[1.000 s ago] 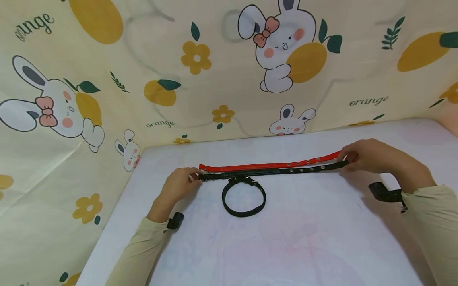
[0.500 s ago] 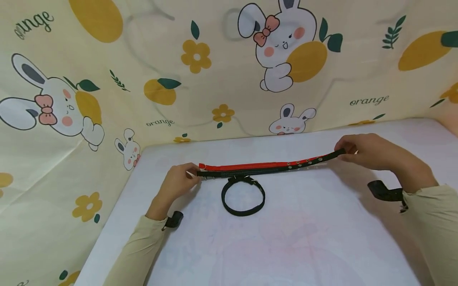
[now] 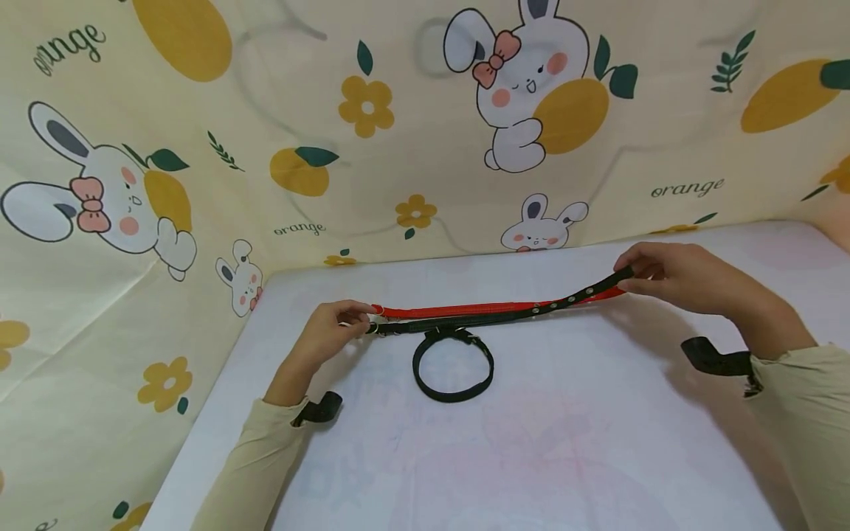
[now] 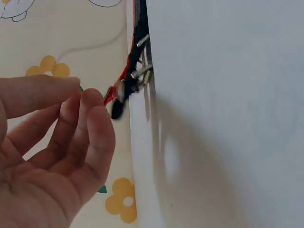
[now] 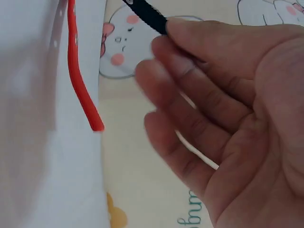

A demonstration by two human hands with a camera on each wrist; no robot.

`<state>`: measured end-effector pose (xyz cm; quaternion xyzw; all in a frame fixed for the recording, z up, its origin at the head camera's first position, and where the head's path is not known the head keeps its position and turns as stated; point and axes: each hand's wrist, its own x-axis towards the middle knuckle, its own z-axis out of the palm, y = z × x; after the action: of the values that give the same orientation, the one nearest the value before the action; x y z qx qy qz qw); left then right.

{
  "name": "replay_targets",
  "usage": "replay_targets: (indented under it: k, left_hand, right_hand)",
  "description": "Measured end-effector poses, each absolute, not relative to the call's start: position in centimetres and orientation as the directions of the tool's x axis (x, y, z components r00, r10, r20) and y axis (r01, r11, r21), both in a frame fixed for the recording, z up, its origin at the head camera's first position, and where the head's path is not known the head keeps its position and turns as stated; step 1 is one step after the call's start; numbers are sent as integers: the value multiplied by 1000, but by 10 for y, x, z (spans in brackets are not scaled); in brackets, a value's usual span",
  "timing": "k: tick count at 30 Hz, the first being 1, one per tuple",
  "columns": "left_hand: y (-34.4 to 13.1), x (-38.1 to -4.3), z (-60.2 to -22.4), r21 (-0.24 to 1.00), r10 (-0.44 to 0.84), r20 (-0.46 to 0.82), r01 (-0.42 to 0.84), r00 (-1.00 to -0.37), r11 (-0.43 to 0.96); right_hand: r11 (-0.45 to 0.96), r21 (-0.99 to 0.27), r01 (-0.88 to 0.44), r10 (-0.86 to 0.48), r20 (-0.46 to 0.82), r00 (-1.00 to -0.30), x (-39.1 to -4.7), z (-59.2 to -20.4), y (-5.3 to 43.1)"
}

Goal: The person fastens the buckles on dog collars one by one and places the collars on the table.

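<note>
In the head view, a black collar (image 3: 465,322) with metal eyelets is stretched out flat, its right end raised off the table. My right hand (image 3: 690,276) pinches that eyelet end between thumb and fingertip, also seen in the right wrist view, where the black end (image 5: 149,16) meets the thumb. A red collar (image 3: 458,310) lies just behind it, its free tip (image 5: 90,114) hanging loose beside my fingers. At the left, my left hand (image 3: 325,332) is beside both buckle ends. In the left wrist view its loosely curled fingers (image 4: 97,137) are apart from the black buckle end (image 4: 117,108).
A second black collar (image 3: 451,398), fastened into a ring, lies on the white table (image 3: 564,442) in front of the straight ones. Behind and to the left, a cloth (image 3: 372,192) printed with rabbits and oranges rises from the table edges.
My right hand has risen with the black collar's end, which now crosses over the red one. The red collar's tip has left my right fingers. My left fingers have loosened from the black buckle end.
</note>
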<state>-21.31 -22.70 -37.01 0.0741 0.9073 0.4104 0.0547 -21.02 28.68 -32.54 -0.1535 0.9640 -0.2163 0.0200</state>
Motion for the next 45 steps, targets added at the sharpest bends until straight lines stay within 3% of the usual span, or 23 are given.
replay_targets:
  k: [3, 9, 12, 25, 31, 38, 45]
  left_hand:
    - [-227, -214, -371, 758, 168, -77, 52, -983, 650]
    - [-227, -217, -376, 541, 148, -115, 63, -982, 839]
    - [-224, -217, -379, 491, 156, -125, 76, -980, 868]
    - [-221, -214, -379, 528, 117, -29, 85, -993, 845]
    - [-224, -210, -372, 569, 147, 40, 143, -988, 810]
    - [-223, -209, -364, 656, 176, 171, 245, -969, 714]
    - [-217, -207, -356, 784, 130, 255, 283, -958, 553]
  right_hand:
    - [846, -458, -275, -290, 37, -956, -210, -325, 286]
    - [833, -491, -256, -281, 24, -959, -210, -325, 286]
    - [829, -495, -261, -285, 27, -958, -210, -326, 285]
    - [746, -602, -284, -349, 10, -937, -213, -334, 270]
    - [744, -619, -251, -298, 30, -954, -210, -336, 262]
    - [766, -592, -249, -259, 70, -963, -209, -329, 258]
    - [717, -659, -226, -218, 95, -971, -206, -321, 257]
